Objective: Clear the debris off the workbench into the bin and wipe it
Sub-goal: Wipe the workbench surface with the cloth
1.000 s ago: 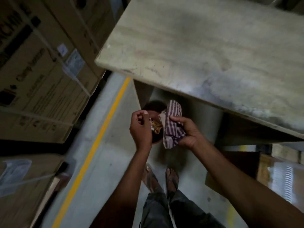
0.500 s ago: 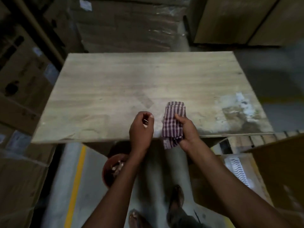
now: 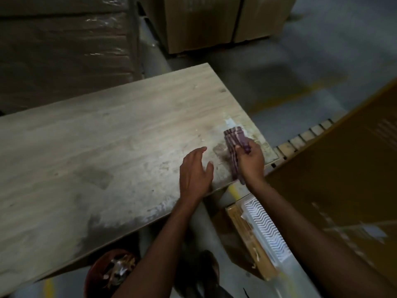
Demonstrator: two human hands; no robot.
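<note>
1. Two hands work at the right end of the workbench (image 3: 107, 147): the right hand (image 3: 250, 160) grips a folded striped cloth (image 3: 233, 145), which lies on a pale stain (image 3: 228, 122).
2. Just beside it, the left hand (image 3: 194, 173) lies open, fingers straight, over the wood.
3. Below the front edge, a red bin (image 3: 96, 274) holds debris (image 3: 119, 269).

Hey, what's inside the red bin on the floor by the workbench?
Crumpled brownish and shiny scraps lie in the red bin. The workbench edge and left forearm cover part of it; its bottom is hidden.
</note>
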